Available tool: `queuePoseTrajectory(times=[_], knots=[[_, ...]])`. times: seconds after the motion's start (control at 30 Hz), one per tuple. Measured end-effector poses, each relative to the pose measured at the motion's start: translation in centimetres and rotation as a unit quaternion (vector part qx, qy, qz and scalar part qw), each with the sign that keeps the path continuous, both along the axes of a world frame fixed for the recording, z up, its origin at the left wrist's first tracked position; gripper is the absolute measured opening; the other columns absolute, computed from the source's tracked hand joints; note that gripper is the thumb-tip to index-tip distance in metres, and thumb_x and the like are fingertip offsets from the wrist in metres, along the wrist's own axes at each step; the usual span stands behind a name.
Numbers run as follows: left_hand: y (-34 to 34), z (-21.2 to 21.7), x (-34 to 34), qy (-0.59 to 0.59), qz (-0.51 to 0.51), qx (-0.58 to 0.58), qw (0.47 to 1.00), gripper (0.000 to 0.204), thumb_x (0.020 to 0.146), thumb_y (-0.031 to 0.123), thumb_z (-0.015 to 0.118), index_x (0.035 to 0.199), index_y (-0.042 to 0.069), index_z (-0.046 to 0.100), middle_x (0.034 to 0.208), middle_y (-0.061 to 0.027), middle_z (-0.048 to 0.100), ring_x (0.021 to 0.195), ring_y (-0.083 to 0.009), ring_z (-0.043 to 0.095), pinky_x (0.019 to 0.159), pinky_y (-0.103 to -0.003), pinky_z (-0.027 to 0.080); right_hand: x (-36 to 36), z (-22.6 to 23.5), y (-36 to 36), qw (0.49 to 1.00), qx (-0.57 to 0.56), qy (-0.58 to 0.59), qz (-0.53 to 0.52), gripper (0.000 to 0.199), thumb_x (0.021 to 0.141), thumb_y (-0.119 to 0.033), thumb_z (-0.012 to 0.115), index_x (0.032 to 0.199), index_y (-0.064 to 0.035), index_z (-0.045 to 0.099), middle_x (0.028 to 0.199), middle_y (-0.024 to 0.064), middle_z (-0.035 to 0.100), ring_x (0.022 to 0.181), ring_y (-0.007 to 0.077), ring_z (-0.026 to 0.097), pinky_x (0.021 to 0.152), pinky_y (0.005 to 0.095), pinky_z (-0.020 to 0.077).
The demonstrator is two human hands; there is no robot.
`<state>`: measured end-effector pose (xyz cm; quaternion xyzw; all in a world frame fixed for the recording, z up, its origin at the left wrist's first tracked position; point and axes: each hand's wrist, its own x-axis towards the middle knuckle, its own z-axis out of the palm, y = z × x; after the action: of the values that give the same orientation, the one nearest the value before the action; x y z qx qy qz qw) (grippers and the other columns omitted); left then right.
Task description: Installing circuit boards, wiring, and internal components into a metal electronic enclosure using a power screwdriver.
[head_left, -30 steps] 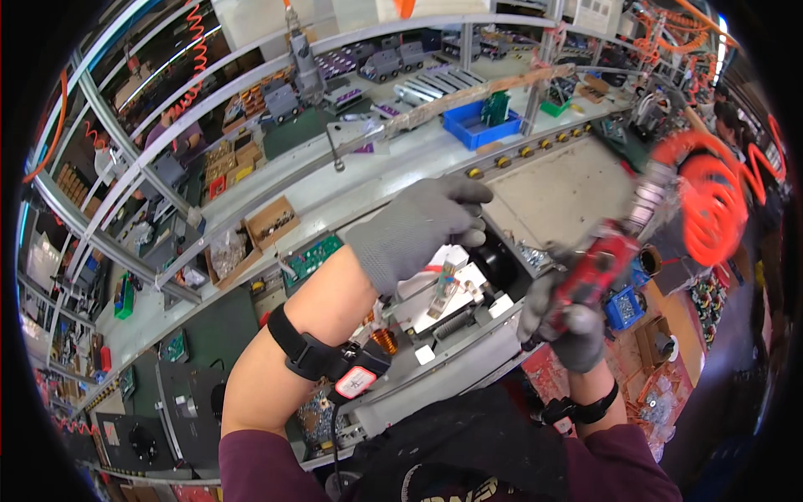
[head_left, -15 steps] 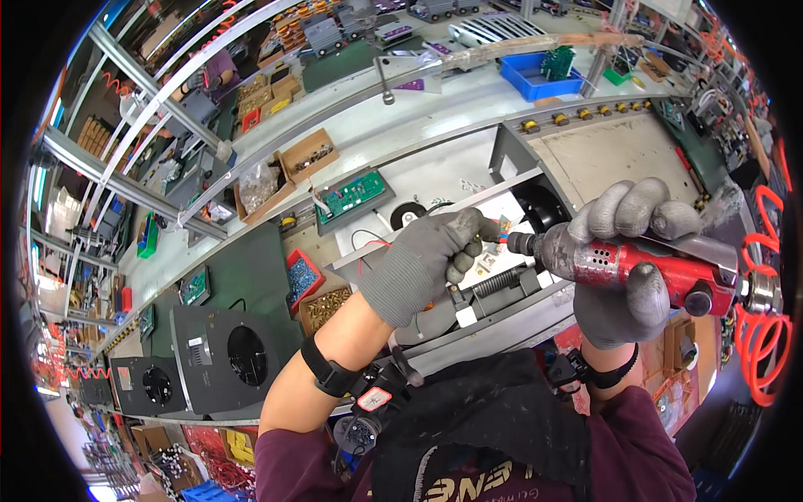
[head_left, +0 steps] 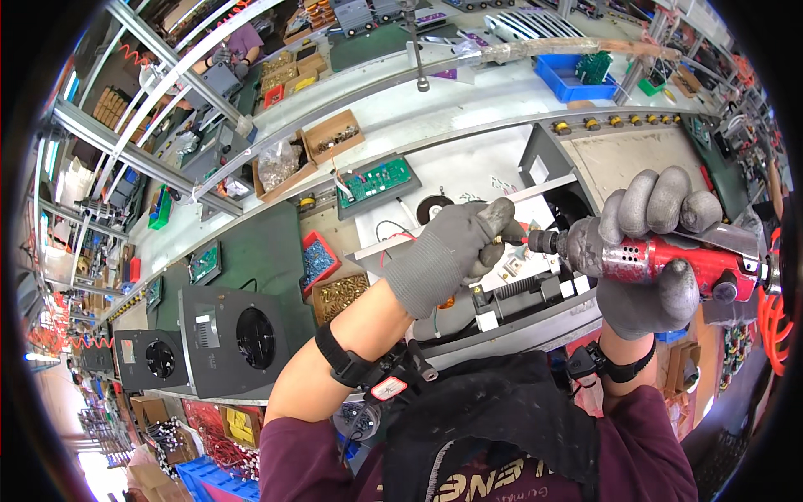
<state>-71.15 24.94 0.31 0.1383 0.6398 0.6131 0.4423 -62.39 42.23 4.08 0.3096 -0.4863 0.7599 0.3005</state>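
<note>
Bright, mostly even indoor light filled the scene, with slim pale lamps (head_left: 52,163) glowing near 9 o'clock and a washed-out white glare at about 8 o'clock. The white bench top (head_left: 385,105) toward 12 o'clock gave off a soft sheen. At 3 o'clock, a highlight caught the red drill (head_left: 644,261) along its metal lever (head_left: 729,239). Deep shadow darkened the round fan opening (head_left: 255,339) toward 8 o'clock. The gloves (head_left: 443,259) looked fairly crisp, while far clutter blurred. Metal rails (head_left: 163,58) bowed near 10 o'clock, and black closed in around the rim.
</note>
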Motion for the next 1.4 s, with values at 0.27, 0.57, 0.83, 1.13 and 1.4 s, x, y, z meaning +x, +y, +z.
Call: queuePoseTrajectory(times=[0.27,0.57,0.83,1.13,1.4], knots=[[-0.4,-0.1,-0.1,0.072,-0.037,-0.031,0.996,0.059,0.096,0.056,0.035,0.093,0.004,0.064,0.050,0.0033,0.040,0.041,-0.0054,0.033,0.040,-0.024,0.025,0.9,0.6,-1.8,1.000,0.008,0.002,-0.011,0.030,0.081,-0.022,0.066,0.098,-0.0124,0.043,0.084,0.0030,0.032,0.071,0.0153,0.037,0.054,0.0284,0.0377],[-12.2,0.6,1.7,0.544,-0.188,-0.087,0.813,0.051,0.066,0.014,0.074,0.114,0.025,0.063,0.126,-0.0176,0.049,0.114,-0.0359,0.047,0.094,-0.045,0.039,3.4,1.1,2.6,0.990,-0.030,-0.089,-0.105,0.050,0.073,-0.031,0.071,0.092,-0.0101,0.030,0.087,0.0043,0.027,0.081,0.0168,0.034,0.068,0.0348,0.0380],[-10.3,-5.4,2.0,0.134,0.481,0.094,0.861,0.031,0.096,0.024,0.049,0.121,0.007,0.044,0.079,-0.0078,0.056,0.065,-0.0118,0.054,0.067,-0.030,0.052,2.7,-0.2,3.4,0.988,-0.043,-0.074,-0.131,0.042,0.078,-0.029,0.068,0.093,-0.0089,0.035,0.086,0.0051,0.027,0.079,0.0176,0.035,0.060,0.0302,0.0395],[-2.0,-5.2,-2.1,0.568,0.244,-0.145,0.772,0.039,0.091,0.012,0.054,0.129,0.012,0.046,0.107,-0.0119,0.063,0.071,-0.0329,0.063,0.061,-0.039,0.050,2.0,-3.8,5.4,0.975,-0.116,-0.068,-0.177,0.040,0.078,-0.022,0.066,0.107,-0.0059,0.044,0.092,0.0057,0.034,0.081,0.0183,0.033,0.069,0.0324,0.0329],[1.5,-5.8,-3.5,0.695,-0.182,-0.227,0.658,0.016,0.075,0.016,0.060,0.088,0.014,0.068,0.094,-0.0010,0.058,0.100,-0.0202,0.055,0.088,-0.037,0.041,1.1,-5.9,6.4,0.976,-0.074,-0.110,-0.176,0.039,0.080,-0.023,0.065,0.110,-0.0047,0.048,0.092,0.0049,0.032,0.082,0.0181,0.033,0.068,0.0309,0.0368]])
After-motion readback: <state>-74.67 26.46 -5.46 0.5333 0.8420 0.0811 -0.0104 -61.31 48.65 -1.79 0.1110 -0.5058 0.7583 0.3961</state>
